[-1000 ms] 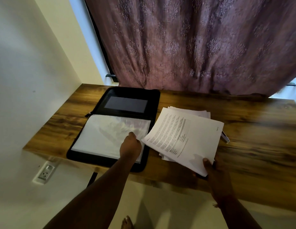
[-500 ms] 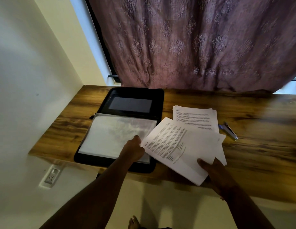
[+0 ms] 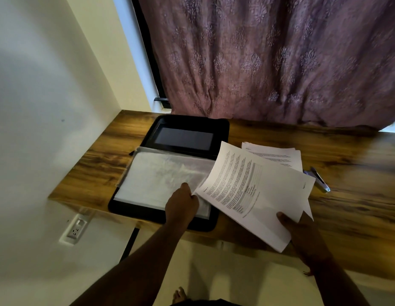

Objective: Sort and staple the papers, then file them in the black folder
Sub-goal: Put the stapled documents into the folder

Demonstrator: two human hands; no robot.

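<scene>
Filing looks to be the step in hand: the right hand [image 3: 302,233] grips a set of papers [image 3: 256,193] just right of the open black folder [image 3: 185,138] on the table [image 3: 346,217], while the left hand [image 3: 181,206] pinches the folder's clear sleeve [image 3: 161,180], which next needs opening so the papers slide inside.

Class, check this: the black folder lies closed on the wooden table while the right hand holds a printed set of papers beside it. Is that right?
Not quite. In the head view the black folder lies open on the wooden table, its clear sleeves showing, with the left hand at their edge. The rest stands: the right hand holds the printed set of papers beside it.
</scene>
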